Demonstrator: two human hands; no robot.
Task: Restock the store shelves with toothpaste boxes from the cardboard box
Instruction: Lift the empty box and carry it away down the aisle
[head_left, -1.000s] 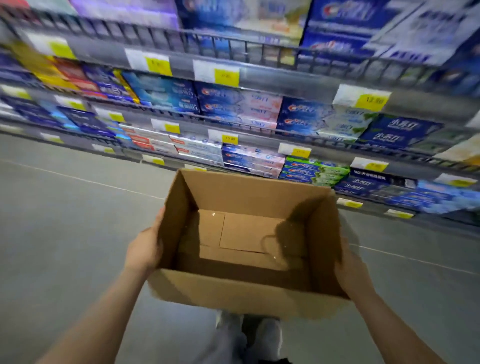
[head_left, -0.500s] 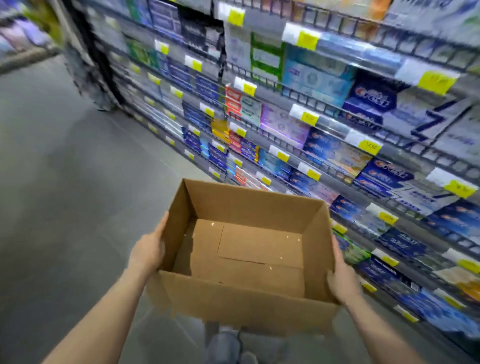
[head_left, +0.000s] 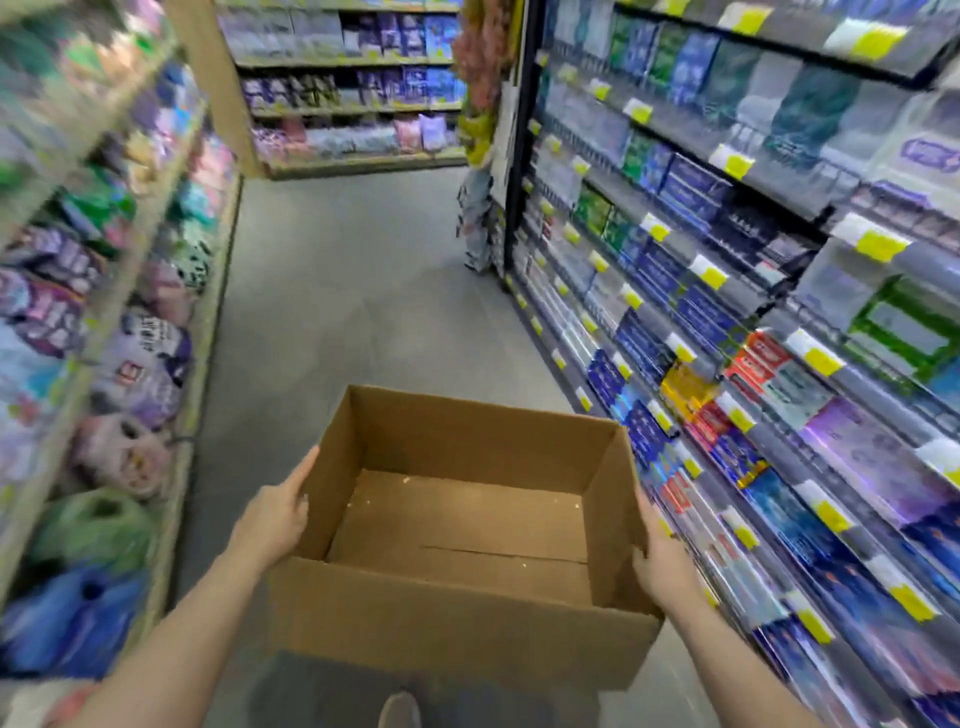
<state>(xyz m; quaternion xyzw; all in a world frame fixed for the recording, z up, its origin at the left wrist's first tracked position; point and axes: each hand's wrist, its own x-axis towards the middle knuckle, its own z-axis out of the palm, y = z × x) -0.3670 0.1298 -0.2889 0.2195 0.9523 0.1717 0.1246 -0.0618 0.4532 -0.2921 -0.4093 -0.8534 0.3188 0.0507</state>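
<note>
The box (head_left: 467, 525) is held in the lower middle of the view, open side up, with nothing seen inside it but bare cardboard floor flaps. It is clasped from both sides: the left hand (head_left: 272, 517) is pressed flat against the wall at 9 o'clock, the right hand (head_left: 660, 558) is wrapped around the wall at 3 o'clock, fingers over the outer face. Being empty, the box can be judged light; its thin walls would flex if squeezed hard, so support low on opposite walls or under the base is advised. Plain cardboard gives fair friction. The shelves (head_left: 727, 332) of toothpaste boxes run from 1 to 5 o'clock, just beside the box. The floor (head_left: 337, 291) stretches toward 12 o'clock.
</note>
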